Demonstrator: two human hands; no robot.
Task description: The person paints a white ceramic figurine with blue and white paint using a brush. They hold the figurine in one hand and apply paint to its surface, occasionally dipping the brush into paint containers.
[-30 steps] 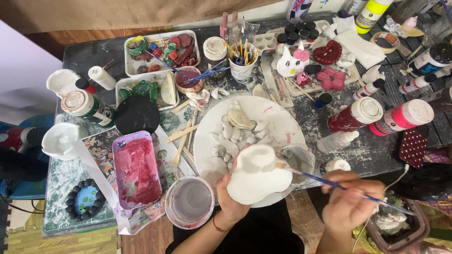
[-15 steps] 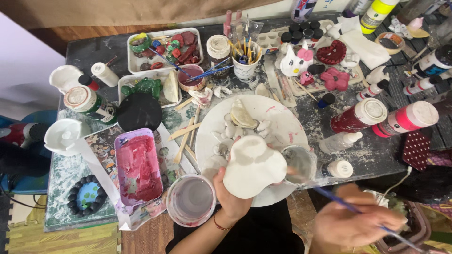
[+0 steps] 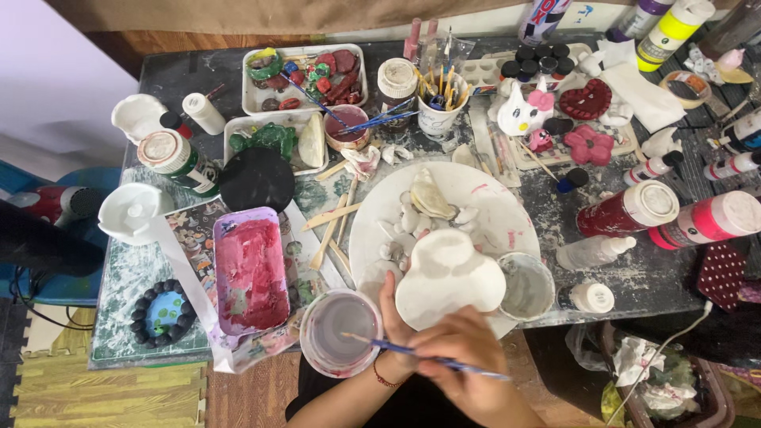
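White plaster piece (image 3: 449,279) sits in the left hand (image 3: 394,317), fingers grasping it from below, above the plate (image 3: 507,208). Having swung in from the right, the right hand (image 3: 464,361), fingers clenched on the brush (image 3: 420,351), now dips its tip into the rinse cup (image 3: 341,331), suggesting a colour change.

White plaster piece (image 3: 449,277) in left grip; blue-handled brush (image 3: 420,350) in right grip. Left of grip: cloudy lilac water cup (image 3: 341,333), pink-red smeared tray (image 3: 251,269). Tabletop (image 3: 658,277) dark, paint-speckled.

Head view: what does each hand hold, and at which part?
Left hand holds the white plaster piece at its lower edge. Right hand grips the blue paintbrush mid-handle, tip in the water cup.
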